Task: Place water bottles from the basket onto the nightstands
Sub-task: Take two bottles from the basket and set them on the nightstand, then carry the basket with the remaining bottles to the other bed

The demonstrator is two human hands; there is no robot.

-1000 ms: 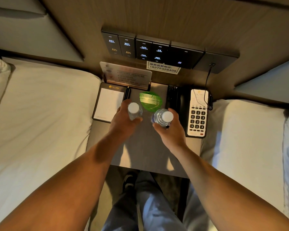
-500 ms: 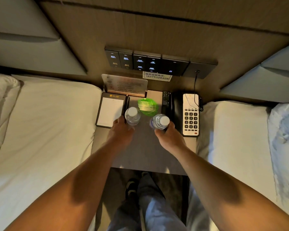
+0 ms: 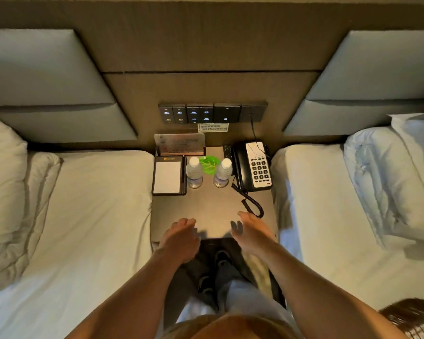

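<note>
1. Two bottles, left (image 3: 194, 172) and right (image 3: 222, 172), upright on one nightstand (image 3: 211, 211).
2. One notepad (image 3: 168, 176) at 9 o'clock of them.
3. One phone (image 3: 255, 165) at 3 o'clock.
4. One green card (image 3: 208, 164) between them.
5. Two beds, left (image 3: 83, 216) and right (image 3: 328, 204).
6. Two empty hands, left (image 3: 180, 237) and right (image 3: 251, 232).
7. One basket (image 3: 416, 319) at 5 o'clock.

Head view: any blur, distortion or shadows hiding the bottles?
Head view: dim warm light; wide-angle bending at edges; left hand and right hand slightly blurred, casting shadows on the nightstand; both water bottles sharp, unobscured.
</note>
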